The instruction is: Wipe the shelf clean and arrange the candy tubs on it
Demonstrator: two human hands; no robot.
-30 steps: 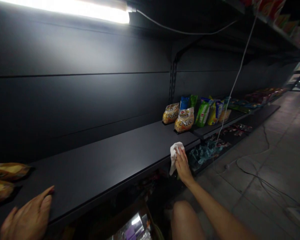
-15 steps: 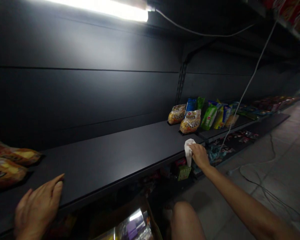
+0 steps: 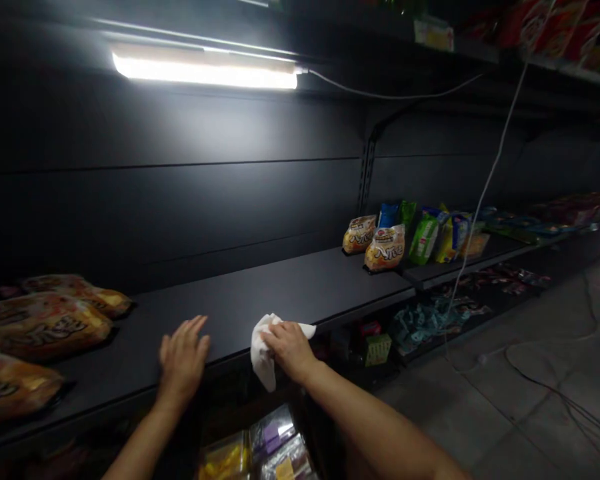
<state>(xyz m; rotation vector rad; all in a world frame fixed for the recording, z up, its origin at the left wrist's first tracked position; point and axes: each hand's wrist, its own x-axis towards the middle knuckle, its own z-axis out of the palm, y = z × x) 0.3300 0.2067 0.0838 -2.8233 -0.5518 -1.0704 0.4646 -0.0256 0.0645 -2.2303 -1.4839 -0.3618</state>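
A white cloth [image 3: 263,357] is bunched under my right hand [image 3: 289,347], whose fingers are closed on it at the front edge of the dark shelf [image 3: 240,293]. Part of the cloth hangs down over that edge. To its left, my left hand [image 3: 184,357] is held at the shelf's front edge with its fingers apart and nothing in them. Snack bags [image 3: 50,323] lie at the shelf's left end. Two upright snack bags [image 3: 386,248] stand near the right end.
Green, blue and yellow packets [image 3: 425,237] stand on the adjoining shelf at the right. A lit tube lamp [image 3: 205,72] is fixed above, with a white cable [image 3: 495,163] hanging down. Below are a box of wrapped packs [image 3: 275,437] and a lower shelf with teal packets [image 3: 425,323].
My right hand has moved left along the shelf edge with the cloth. My left hand has shifted right. The view has tilted up, showing more of the lamp and left bags.
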